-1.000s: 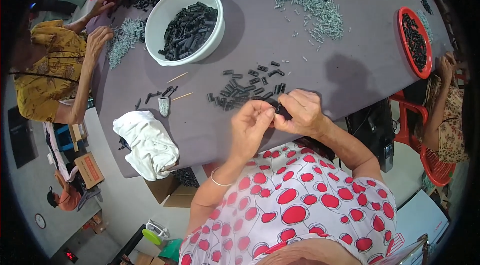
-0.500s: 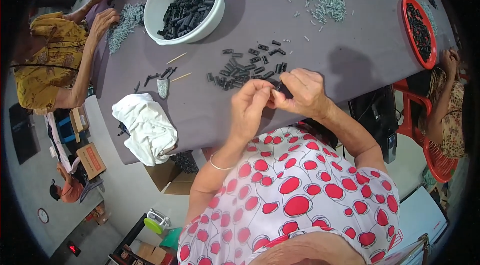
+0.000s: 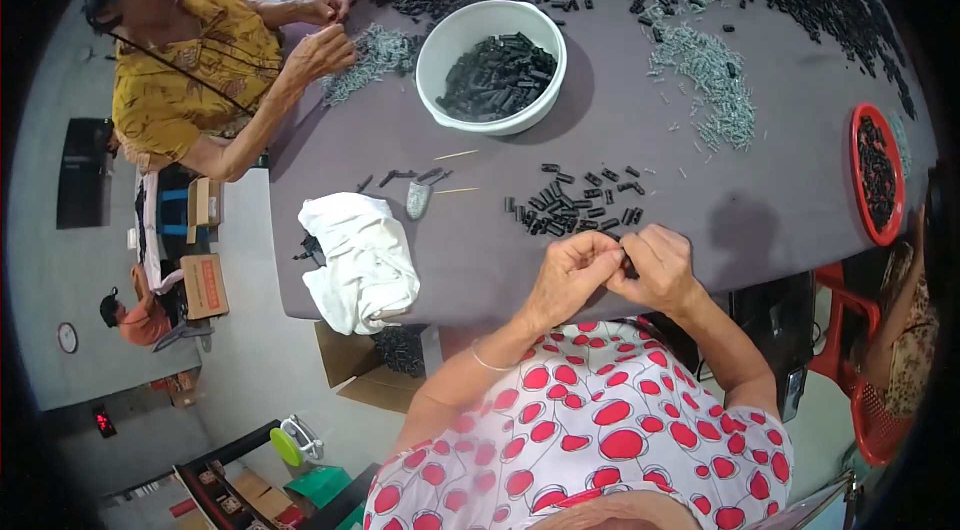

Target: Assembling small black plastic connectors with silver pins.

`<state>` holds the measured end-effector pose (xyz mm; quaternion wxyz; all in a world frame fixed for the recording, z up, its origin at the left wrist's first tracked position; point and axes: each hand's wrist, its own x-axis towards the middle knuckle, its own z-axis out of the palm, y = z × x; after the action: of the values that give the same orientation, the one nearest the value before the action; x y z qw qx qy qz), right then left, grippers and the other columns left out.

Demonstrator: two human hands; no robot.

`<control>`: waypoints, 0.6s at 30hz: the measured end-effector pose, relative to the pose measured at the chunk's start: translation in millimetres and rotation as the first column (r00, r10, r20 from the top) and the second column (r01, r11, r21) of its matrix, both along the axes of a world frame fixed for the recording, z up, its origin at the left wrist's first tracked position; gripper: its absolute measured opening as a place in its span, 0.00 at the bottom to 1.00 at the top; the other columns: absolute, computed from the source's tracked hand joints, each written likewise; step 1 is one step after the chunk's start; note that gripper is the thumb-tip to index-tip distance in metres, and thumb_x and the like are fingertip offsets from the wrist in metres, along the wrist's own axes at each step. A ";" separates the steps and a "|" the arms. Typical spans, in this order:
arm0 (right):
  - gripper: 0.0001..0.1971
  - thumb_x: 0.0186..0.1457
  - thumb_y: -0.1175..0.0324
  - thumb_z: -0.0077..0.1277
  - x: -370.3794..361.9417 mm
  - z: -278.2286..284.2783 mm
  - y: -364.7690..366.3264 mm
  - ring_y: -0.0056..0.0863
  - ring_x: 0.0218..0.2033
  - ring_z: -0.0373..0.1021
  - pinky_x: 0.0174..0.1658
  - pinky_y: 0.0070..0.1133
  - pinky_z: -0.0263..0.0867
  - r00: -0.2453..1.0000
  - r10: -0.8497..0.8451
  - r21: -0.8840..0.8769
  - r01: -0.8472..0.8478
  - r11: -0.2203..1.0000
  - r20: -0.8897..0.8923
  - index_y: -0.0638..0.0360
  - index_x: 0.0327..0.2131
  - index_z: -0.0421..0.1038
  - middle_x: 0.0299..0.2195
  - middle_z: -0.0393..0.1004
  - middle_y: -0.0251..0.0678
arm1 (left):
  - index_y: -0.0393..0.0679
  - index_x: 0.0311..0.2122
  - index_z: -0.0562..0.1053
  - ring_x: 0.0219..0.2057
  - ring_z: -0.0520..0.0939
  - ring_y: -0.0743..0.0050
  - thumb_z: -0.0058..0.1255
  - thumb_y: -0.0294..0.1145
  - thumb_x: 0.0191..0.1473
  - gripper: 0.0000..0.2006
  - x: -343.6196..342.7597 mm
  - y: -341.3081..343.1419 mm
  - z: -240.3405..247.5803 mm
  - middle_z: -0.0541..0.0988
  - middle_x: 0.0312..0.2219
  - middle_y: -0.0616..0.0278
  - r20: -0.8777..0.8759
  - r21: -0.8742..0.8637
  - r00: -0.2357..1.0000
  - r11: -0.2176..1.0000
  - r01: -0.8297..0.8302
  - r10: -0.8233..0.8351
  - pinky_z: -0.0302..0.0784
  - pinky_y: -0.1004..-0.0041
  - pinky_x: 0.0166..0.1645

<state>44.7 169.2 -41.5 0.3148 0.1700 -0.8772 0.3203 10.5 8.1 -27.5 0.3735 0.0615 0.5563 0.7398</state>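
With the fingers of my left hand (image 3: 577,277) and right hand (image 3: 660,266) clamped together on what seems a small black part (image 3: 628,267) over the desk's (image 3: 470,275) near edge, I judge this close fingertip working, calling next for a steady pinch.

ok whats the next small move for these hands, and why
Probably finish with the small dark piece between the left hand and right hand before reaching for another: both hands meet at it, while loose black pieces lie just beyond.
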 end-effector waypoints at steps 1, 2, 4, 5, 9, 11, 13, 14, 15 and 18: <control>0.11 0.28 0.73 0.55 -0.6 1.5 -0.1 0.33 0.16 0.61 0.19 0.25 0.61 1.000 0.030 0.005 -0.030 1.000 0.005 0.60 0.22 0.65 0.16 0.60 0.33 | 0.34 0.34 0.72 0.29 0.75 0.86 0.48 0.26 0.57 0.06 0.8 -1.8 1.6 0.77 0.28 0.66 -0.004 -0.001 1.000 1.000 -0.011 0.011 0.71 0.83 0.34; 0.12 0.29 0.73 0.54 -4.8 3.2 -0.2 0.34 0.16 0.62 0.20 0.26 0.62 0.998 0.057 0.009 -0.057 0.998 0.002 0.61 0.24 0.67 0.17 0.61 0.34 | 0.34 0.34 0.72 0.29 0.74 0.86 0.49 0.26 0.57 0.06 -1.9 -3.3 3.6 0.77 0.27 0.66 -0.006 -0.006 1.000 1.000 -0.008 0.008 0.71 0.83 0.34; 0.19 0.30 0.73 0.55 -5.8 16.4 -0.3 0.36 0.19 0.64 0.23 0.27 0.64 0.996 0.093 -0.076 -0.092 0.993 0.007 0.64 0.33 0.69 0.21 0.65 0.37 | 0.35 0.34 0.72 0.28 0.74 0.87 0.50 0.26 0.56 0.05 -1.6 -6.3 12.8 0.77 0.27 0.67 -0.112 -0.056 0.989 0.993 -0.105 0.098 0.71 0.83 0.33; 0.25 0.31 0.73 0.55 -5.7 16.2 4.8 0.37 0.22 0.66 0.25 0.28 0.65 0.993 0.117 -0.141 -0.116 0.983 0.002 0.68 0.40 0.68 0.26 0.68 0.41 | 0.35 0.34 0.72 0.28 0.74 0.87 0.50 0.26 0.56 0.05 -4.4 -7.0 22.0 0.76 0.27 0.67 -0.221 -0.089 0.959 0.976 -0.199 0.175 0.71 0.83 0.32; 0.23 0.32 0.77 0.54 -6.1 7.1 7.6 0.34 0.24 0.67 0.27 0.26 0.66 0.995 -0.039 -0.252 0.061 0.966 0.093 0.68 0.39 0.68 0.29 0.69 0.42 | 0.37 0.36 0.73 0.28 0.76 0.77 0.53 0.24 0.52 0.06 -76.8 -30.4 63.4 0.78 0.28 0.62 -0.921 -0.178 0.380 0.769 -0.613 0.090 0.71 0.78 0.33; 0.21 0.33 0.80 0.53 -8.3 3.0 7.0 0.34 0.25 0.67 0.27 0.26 0.66 0.994 -0.057 -0.251 0.079 0.965 0.095 0.67 0.38 0.68 0.29 0.69 0.41 | 0.39 0.35 0.74 0.28 0.76 0.69 0.55 0.25 0.49 0.06 -118.8 -34.4 75.0 0.78 0.28 0.60 -0.991 -0.133 0.077 0.682 -0.719 -0.113 0.71 0.73 0.33; 0.20 0.34 0.81 0.52 -10.9 9.0 5.8 0.34 0.25 0.67 0.26 0.26 0.65 0.995 -0.038 -0.257 0.062 0.965 0.095 0.66 0.38 0.68 0.28 0.69 0.40 | 0.40 0.34 0.75 0.29 0.75 0.63 0.57 0.26 0.47 0.07 -144.3 -37.6 84.7 0.77 0.28 0.59 -0.967 -0.156 -0.002 0.601 -0.784 -0.253 0.70 0.69 0.35; 0.20 0.34 0.83 0.52 -12.0 8.6 6.3 0.35 0.25 0.67 0.26 0.26 0.65 0.994 -0.042 -0.256 0.066 0.965 0.097 0.66 0.37 0.69 0.28 0.68 0.40 | 0.40 0.33 0.75 0.30 0.74 0.61 0.58 0.27 0.46 0.08 -152.2 -35.2 82.7 0.77 0.27 0.59 -0.950 -0.177 -0.008 0.562 -0.808 -0.311 0.69 0.67 0.36; 0.19 0.34 0.84 0.52 -11.8 6.9 5.5 0.35 0.24 0.66 0.26 0.26 0.64 0.993 -0.045 -0.266 0.072 0.961 0.106 0.65 0.36 0.69 0.28 0.68 0.40 | 0.41 0.32 0.76 0.31 0.74 0.61 0.59 0.28 0.45 0.08 -151.6 -32.7 81.4 0.77 0.25 0.61 -0.966 -0.164 0.023 0.536 -0.828 -0.259 0.68 0.68 0.38; 0.17 0.35 0.84 0.52 -7.8 6.1 6.1 0.34 0.24 0.66 0.25 0.26 0.64 0.992 -0.056 -0.272 0.084 0.959 0.109 0.65 0.35 0.69 0.27 0.68 0.39 | 0.40 0.27 0.77 0.28 0.75 0.64 0.59 0.28 0.43 0.05 -137.7 -34.7 81.0 0.77 0.23 0.62 -0.948 -0.301 0.141 0.665 -0.683 -0.285 0.70 0.68 0.36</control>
<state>36.9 175.3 -35.4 0.3021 0.0771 -0.8441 0.4362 -127.2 -26.6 53.4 -0.2003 0.2852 0.8914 0.2896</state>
